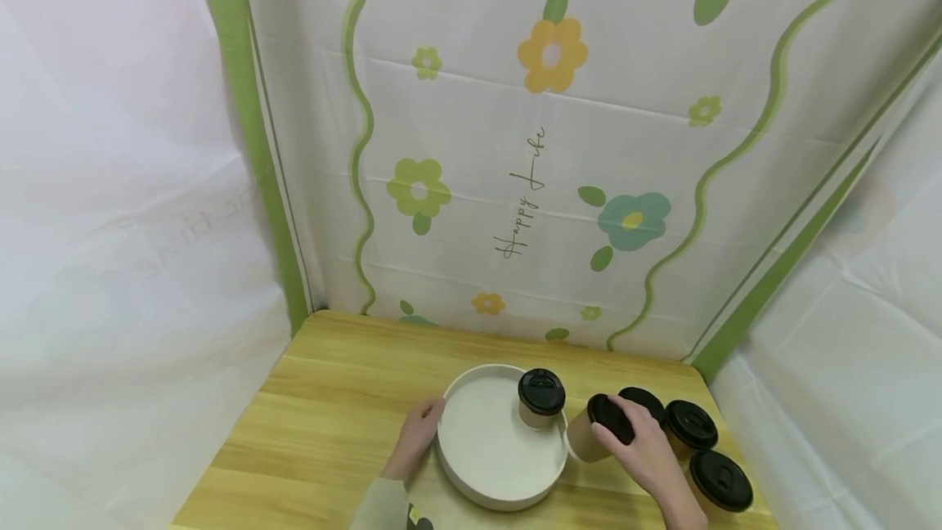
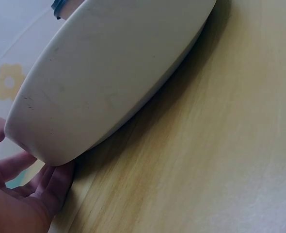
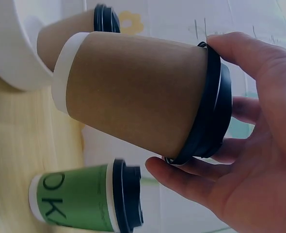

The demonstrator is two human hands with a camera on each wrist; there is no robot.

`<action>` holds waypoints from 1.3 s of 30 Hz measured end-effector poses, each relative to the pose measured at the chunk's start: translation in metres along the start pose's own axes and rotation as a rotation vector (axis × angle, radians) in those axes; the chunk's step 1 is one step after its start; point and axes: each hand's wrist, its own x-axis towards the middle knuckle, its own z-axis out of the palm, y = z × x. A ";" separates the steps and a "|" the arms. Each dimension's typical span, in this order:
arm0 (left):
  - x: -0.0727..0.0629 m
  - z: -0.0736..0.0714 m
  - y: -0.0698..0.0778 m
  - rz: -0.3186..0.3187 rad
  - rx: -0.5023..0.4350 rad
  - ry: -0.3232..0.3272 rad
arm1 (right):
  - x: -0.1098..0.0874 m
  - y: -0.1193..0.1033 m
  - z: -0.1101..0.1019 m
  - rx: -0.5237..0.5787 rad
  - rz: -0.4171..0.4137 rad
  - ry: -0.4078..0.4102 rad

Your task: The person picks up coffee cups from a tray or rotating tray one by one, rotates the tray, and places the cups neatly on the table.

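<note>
My left hand (image 1: 421, 432) holds the left side of a round off-white tray (image 1: 489, 444), thumb at the rim and fingertips against its underside edge in the left wrist view. One brown paper cup with a black lid (image 1: 541, 393) stands inside the tray at its far right. A second brown paper cup (image 3: 138, 92) is in my right hand (image 1: 646, 450), which grips it around the black lid. This cup is tilted, just right of the tray, with its white base toward the tray.
Right of the tray stand three more lidded cups: one behind my right hand (image 1: 642, 401), another cup (image 1: 692, 425) at far right, and a nearer cup (image 1: 721, 481). The right wrist view shows a green cup (image 3: 77, 199). A patterned curtain (image 1: 471, 121) hangs behind the wooden table (image 1: 316, 399).
</note>
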 end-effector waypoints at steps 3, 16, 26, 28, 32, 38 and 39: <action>0.000 0.000 0.002 0.003 0.011 0.010 | 0.000 0.007 -0.004 0.005 0.024 -0.005; 0.000 0.001 0.002 0.008 0.033 0.019 | -0.003 0.039 -0.008 -0.001 0.119 -0.027; 0.001 0.001 0.000 0.000 0.021 0.020 | -0.002 0.053 -0.006 -0.021 0.153 -0.069; 0.001 0.001 0.000 0.010 0.025 0.016 | -0.002 0.055 -0.005 -0.026 0.160 -0.076; 0.001 0.000 -0.001 0.017 0.025 0.010 | -0.005 0.058 -0.005 -0.036 0.176 -0.088; 0.002 0.000 -0.003 0.004 0.018 0.005 | -0.009 0.061 -0.007 -0.061 0.191 -0.096; 0.002 0.000 -0.003 -0.001 0.016 0.003 | -0.010 0.062 -0.006 -0.067 0.188 -0.095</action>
